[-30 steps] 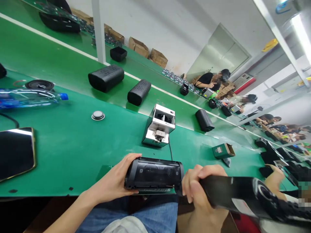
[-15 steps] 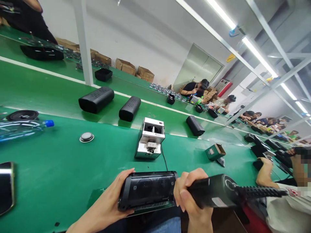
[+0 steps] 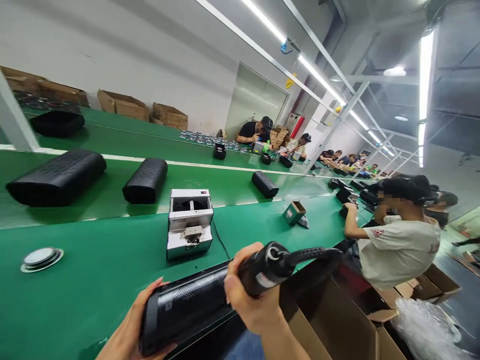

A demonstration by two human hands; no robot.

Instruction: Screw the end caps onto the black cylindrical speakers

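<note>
My left hand (image 3: 131, 320) grips the left end of a black speaker housing (image 3: 195, 300) with perforated grille patches, held at the table's near edge. Wrapped around a black corded electric screwdriver (image 3: 258, 270) is my right hand (image 3: 247, 300), over the housing's right end. The screwdriver's tip is hidden behind my fingers, so I cannot tell whether it touches the housing. A white screw feeder (image 3: 190, 225) stands just beyond the housing. Off to the left lies a stack of round discs (image 3: 41, 257).
Black speaker shells (image 3: 56, 177) stand along the green bench (image 3: 93, 260). A small green box (image 3: 294, 212) sits right of the feeder. At right, a co-worker (image 3: 397, 235) sits at the bench. Open cardboard boxes (image 3: 337, 325) and clear plastic wrap (image 3: 423, 325) lie at lower right.
The view has swung right, so the bench items appear farther left and the bottle and phone have left the picture. Both hands keep their holds on the housing and the screwdriver.
</note>
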